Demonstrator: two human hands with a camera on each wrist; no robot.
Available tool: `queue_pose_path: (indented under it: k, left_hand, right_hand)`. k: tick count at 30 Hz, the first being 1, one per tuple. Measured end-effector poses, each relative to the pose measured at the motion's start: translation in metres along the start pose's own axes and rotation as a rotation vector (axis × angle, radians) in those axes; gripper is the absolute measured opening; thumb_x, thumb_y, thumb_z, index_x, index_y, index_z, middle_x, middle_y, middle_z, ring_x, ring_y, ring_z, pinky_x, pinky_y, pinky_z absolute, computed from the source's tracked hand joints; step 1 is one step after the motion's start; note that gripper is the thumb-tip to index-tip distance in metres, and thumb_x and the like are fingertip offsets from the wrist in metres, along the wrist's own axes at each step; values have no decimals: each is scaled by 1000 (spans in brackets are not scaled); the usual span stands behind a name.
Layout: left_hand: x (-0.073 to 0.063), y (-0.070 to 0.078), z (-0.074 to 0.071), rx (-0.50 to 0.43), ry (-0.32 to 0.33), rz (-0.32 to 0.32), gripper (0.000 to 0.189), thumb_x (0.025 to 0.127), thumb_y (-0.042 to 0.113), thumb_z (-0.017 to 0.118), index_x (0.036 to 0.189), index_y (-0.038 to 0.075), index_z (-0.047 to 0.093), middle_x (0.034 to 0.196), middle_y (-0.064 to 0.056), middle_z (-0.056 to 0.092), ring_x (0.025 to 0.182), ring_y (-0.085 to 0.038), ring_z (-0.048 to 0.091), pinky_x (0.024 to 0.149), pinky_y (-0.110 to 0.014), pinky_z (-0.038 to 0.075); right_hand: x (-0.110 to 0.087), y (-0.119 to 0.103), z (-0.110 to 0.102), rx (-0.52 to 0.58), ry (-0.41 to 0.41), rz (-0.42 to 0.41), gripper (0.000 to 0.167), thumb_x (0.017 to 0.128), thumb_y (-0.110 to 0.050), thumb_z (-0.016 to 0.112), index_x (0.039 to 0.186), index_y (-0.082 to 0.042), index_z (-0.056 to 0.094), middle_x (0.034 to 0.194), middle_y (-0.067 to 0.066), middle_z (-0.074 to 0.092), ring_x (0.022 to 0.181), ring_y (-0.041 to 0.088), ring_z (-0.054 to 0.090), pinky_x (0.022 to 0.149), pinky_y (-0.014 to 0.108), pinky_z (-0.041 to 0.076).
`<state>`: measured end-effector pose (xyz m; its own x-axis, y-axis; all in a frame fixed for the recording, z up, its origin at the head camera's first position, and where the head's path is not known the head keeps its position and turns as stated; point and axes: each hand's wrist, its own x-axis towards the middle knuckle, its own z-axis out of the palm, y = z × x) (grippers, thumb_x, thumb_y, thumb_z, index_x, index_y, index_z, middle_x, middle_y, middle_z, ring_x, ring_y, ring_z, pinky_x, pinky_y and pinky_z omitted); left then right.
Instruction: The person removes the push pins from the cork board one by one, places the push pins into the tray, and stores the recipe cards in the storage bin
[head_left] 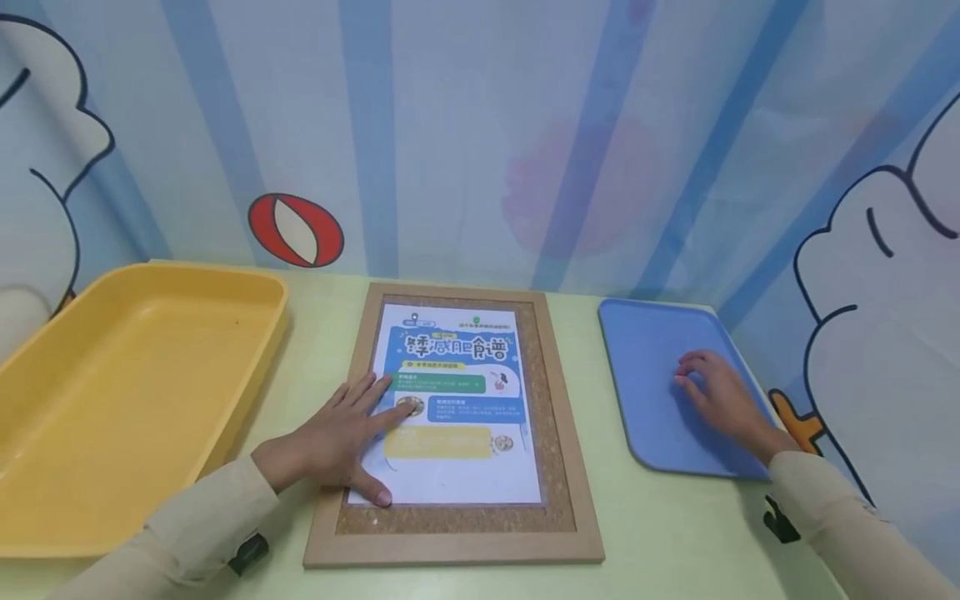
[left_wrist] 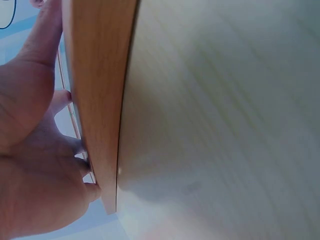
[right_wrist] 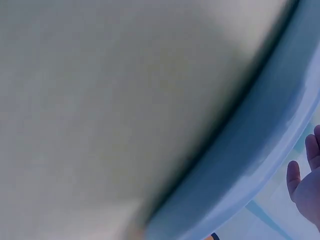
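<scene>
A printed poster (head_left: 453,479) with Chinese lettering lies on a cork board (head_left: 457,521) in a wooden frame. My left hand (head_left: 337,437) rests with spread fingers on the left side of the poster. A dark pin (head_left: 414,317) and a green pin (head_left: 476,320) show near the poster's top edge. My right hand (head_left: 722,398) is over the right part of a blue tray (head_left: 652,367), its fingers loosely bent. Nothing is visible in it. In the left wrist view the palm (left_wrist: 40,195) is beside the wooden frame (left_wrist: 97,100). The right wrist view shows the tray's rim (right_wrist: 240,175).
A large yellow tray (head_left: 150,358) stands on the left of the pale green table (head_left: 660,533). Behind the table hangs a striped backdrop (head_left: 465,150) with cartoon drawings, which also runs along both sides.
</scene>
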<state>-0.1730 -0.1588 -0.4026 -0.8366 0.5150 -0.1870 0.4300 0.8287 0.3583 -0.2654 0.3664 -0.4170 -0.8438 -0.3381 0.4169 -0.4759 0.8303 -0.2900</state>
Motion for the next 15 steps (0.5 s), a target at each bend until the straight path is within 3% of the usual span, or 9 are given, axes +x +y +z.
queue_pose_path:
  k: [7,15]
  left_hand:
    - [0,2,2,-28,-14,-9,120,59,72,81,157,21,33,167,-25,7,153,-50,-2,120,-69,4]
    - [0,3,1,-15,-9,-22,121,59,72,82,157,21,33,167,-24,7,153,-49,-2,120,-69,4]
  right_hand:
    - [9,6,6,-31,-66,0,5,88,2,70,86,5,67,103,27,64,101,47,60,85,60,47]
    - [17,11,13,-50,-85,20,7,90,1,69,85,4,65,100,27,63,99,47,60,84,60,47]
